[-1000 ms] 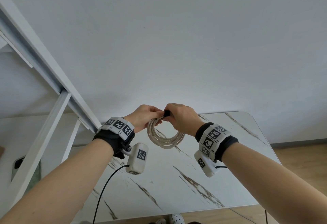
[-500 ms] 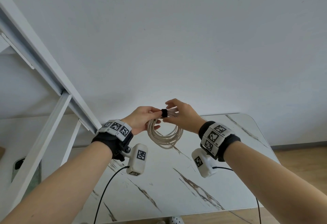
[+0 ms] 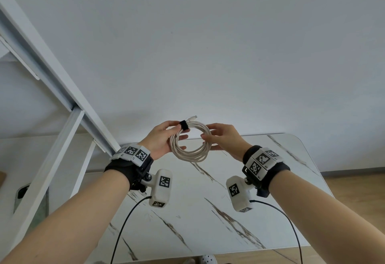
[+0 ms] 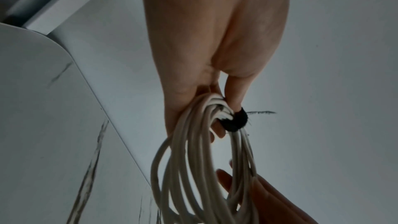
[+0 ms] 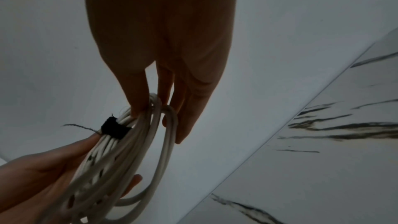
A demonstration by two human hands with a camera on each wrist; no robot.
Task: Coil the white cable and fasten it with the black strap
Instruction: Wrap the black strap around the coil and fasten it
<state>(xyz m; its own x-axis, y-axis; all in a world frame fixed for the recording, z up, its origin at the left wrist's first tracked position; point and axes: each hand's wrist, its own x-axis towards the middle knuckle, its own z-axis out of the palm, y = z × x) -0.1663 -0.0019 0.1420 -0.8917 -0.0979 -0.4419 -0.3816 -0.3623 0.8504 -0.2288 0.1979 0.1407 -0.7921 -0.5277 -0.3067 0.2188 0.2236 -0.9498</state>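
- The white cable [image 3: 190, 141] hangs as a round coil between my hands, raised above the marble table [image 3: 208, 211].
- My left hand [image 3: 161, 138] pinches the coil's top left, thumb just beside the black strap [image 3: 184, 125] wrapped around the strands.
- My right hand [image 3: 226, 140] grips the coil's right side, thumb over, fingers seemingly behind.

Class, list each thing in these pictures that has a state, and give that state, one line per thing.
white cable: coiled in loops, held in the air above the table.
black strap: wrapped round the coil's top.
left hand: pinches the coil beside the strap.
right hand: holds the coil's opposite side.
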